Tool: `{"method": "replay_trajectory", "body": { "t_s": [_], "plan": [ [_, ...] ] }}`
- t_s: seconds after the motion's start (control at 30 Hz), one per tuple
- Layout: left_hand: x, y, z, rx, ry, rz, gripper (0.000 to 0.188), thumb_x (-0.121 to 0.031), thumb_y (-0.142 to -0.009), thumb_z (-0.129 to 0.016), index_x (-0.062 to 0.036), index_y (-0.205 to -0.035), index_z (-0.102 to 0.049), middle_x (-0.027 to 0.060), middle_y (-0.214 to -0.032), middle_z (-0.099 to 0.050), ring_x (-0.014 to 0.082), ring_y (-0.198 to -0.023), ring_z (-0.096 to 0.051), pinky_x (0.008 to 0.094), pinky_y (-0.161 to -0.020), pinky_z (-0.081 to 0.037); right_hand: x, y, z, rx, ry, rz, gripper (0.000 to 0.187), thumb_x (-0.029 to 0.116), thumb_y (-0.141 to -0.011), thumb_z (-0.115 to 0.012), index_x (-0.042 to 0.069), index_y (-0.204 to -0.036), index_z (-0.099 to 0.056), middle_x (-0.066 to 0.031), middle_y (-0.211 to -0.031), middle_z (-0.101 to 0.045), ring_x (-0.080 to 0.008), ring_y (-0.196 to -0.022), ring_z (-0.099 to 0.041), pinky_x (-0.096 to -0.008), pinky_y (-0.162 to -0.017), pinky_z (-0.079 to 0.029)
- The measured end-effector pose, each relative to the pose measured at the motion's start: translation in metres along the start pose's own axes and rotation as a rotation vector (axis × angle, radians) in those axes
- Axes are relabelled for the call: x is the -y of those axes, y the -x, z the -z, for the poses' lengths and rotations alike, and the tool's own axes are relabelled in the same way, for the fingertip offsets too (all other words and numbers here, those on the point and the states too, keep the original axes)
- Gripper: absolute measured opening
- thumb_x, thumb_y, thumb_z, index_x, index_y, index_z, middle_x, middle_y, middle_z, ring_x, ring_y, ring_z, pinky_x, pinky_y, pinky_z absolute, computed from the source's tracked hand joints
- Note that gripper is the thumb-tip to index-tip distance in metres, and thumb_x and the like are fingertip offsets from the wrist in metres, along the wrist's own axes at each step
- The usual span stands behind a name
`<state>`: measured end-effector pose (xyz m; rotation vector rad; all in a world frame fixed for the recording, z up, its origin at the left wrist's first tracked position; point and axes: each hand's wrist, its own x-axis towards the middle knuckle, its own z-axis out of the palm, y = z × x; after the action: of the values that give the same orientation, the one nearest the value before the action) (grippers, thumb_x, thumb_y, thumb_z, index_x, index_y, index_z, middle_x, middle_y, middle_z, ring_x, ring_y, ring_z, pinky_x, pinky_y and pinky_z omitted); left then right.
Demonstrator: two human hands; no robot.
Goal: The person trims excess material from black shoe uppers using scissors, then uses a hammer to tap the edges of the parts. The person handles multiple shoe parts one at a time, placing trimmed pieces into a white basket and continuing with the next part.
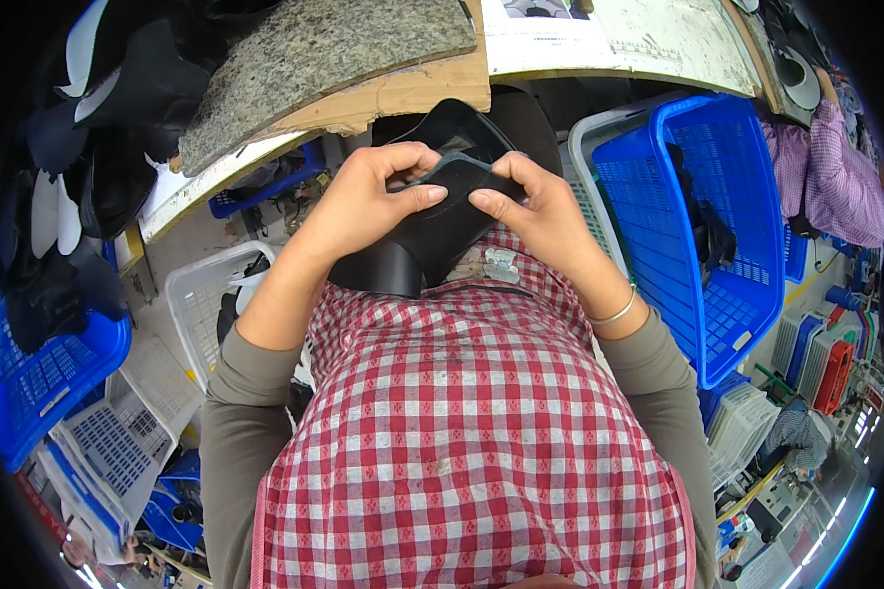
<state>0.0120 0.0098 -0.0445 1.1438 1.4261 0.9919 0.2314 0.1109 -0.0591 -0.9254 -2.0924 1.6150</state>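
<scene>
Both of my hands pinch the upper edge of a black leather shoe upper [452, 208], held in front of my apron. My left hand [378, 196] has thumb and fingers closed on the left part of that edge. On the right part of it, my right hand [540, 204] grips the same way, a bracelet at its wrist. The edge bows up between the two thumbs and shows a greyish rim. Lower left, the piece curls into a smooth, shiny flap. Another black part rises behind my fingertips; whether it belongs to the same piece I cannot tell.
A stone slab [334, 69] lies on the worktable ahead. Black and white pieces [98, 147] are heaped at the left. A tilted blue basket [707, 236] with black pieces inside stands close at my right, a white basket [201, 304] at my left. Another person's checked sleeve [840, 182] shows far right.
</scene>
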Motion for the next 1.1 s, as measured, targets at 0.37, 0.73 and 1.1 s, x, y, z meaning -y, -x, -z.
{"method": "replay_trajectory", "body": {
  "t_s": [0.37, 0.73, 1.1],
  "plan": [
    [-0.026, -0.005, 0.007, 0.155, -0.265, -0.079, 0.015, -0.004, -0.084, -0.078, 0.0002, -0.094, -0.068, -0.0011, -0.079, -0.059, 0.0058, -0.076, -0.053, 0.0263, -0.065, -0.043, 0.01, 0.004, 0.008, 0.013, 0.191, 0.292, 0.028, 0.02, -0.081, -0.086, 0.005, -0.097, -0.069, -0.0072, -0.087, -0.066, -0.0252, -0.089, -0.063, -0.0378, -0.08, -0.048],
    [-0.078, 0.056, -0.006, -0.273, -0.836, -1.174, 0.04, -0.02, -0.058, -0.064, 0.0039, -0.088, -0.072, 0.0117, -0.079, -0.068, 0.0243, -0.07, -0.068, 0.0305, -0.058, -0.056, 0.086, 0.025, 0.024, -0.296, 0.665, 1.233, 0.024, 0.013, -0.062, -0.079, 0.016, -0.084, -0.069, 0.004, -0.084, -0.065, -0.0163, -0.085, -0.06, -0.0314, -0.072, -0.039],
    [-0.063, 0.059, -0.015, -0.18, -0.564, -0.858, 0.026, -0.012, -0.074, -0.082, 0.0, -0.096, -0.072, 0.0131, -0.097, -0.073, 0.0285, -0.084, -0.073, 0.0355, -0.065, -0.058, 0.087, 0.033, 0.026, -0.168, 0.608, 0.937, 0.031, 0.016, -0.061, -0.078, 0.012, -0.091, -0.073, -0.0009, -0.082, -0.063, -0.0227, -0.084, -0.061, -0.0362, -0.076, -0.043]
  ]
}}
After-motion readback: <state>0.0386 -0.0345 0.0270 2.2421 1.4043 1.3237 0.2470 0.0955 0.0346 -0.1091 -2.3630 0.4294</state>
